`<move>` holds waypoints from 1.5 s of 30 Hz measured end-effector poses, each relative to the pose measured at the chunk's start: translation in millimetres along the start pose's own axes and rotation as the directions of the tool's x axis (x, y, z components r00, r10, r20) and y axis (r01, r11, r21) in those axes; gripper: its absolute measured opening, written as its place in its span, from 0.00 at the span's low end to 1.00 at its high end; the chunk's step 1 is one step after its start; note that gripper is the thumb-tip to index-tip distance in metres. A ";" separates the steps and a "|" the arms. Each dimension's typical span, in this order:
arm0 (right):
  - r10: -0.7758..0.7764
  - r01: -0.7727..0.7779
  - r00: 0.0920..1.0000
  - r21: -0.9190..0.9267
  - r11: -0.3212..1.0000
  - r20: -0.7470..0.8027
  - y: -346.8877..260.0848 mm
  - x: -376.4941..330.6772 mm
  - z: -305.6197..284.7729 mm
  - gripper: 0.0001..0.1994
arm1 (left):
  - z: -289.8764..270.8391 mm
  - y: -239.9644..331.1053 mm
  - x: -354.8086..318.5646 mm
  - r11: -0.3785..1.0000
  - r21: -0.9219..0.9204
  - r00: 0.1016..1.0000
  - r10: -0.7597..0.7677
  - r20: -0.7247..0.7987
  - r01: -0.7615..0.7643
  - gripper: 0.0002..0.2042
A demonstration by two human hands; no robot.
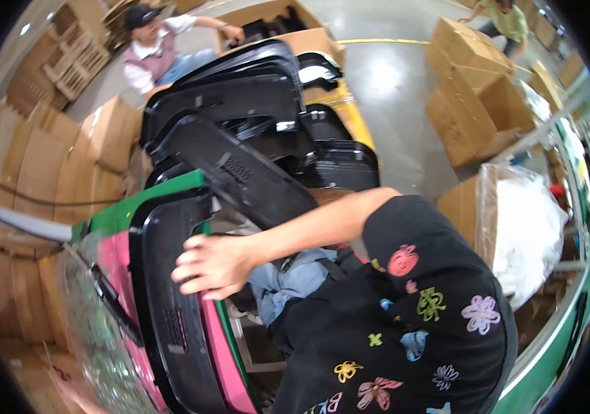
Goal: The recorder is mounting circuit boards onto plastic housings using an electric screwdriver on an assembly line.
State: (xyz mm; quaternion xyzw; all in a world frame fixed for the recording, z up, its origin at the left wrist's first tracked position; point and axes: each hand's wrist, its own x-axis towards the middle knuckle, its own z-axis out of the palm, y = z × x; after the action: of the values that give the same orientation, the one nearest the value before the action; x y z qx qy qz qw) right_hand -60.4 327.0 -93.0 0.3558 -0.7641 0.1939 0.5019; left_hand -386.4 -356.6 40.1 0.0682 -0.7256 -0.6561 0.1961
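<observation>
My right hand point(215, 265) lies over a long black plastic tray-like panel point(160, 262), its fingers spread near the panel's right rim. It grips nothing. The panel has a raised rim and a small slotted grille, and it rests on a pink surface point(222, 359) with a green edge. A slim black tool point(112, 300), which looks like an electric screwdriver, slants beside the panel's left rim. At the lower left edge is a blurred skin-coloured shape point(74, 393) that may be my left hand; its fingers cannot be made out.
A heap of similar black panels point(226, 103) lies beyond the bench. One person point(157, 52) reaches into a cardboard box point(316, 38) behind it; another person point(505, 24) bends by large cartons point(471, 103). Stacked cartons point(40, 152) line the left. A white plastic bag point(526, 228) bulges at right.
</observation>
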 end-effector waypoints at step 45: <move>0.906 -0.871 0.362 -0.426 0.245 -0.219 235.7 -211.5 -245.7 0.27 | 5.3 85.4 -465.3 0.975 -0.153 0.975 0.135 -0.176 -0.162 0.16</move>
State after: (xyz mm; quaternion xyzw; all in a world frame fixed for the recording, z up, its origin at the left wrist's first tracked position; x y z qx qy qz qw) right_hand -28.4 719.7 -166.6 -0.2663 -0.8682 0.2361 0.3459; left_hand 50.3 -174.9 32.6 0.0507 -0.6529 -0.6898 0.3089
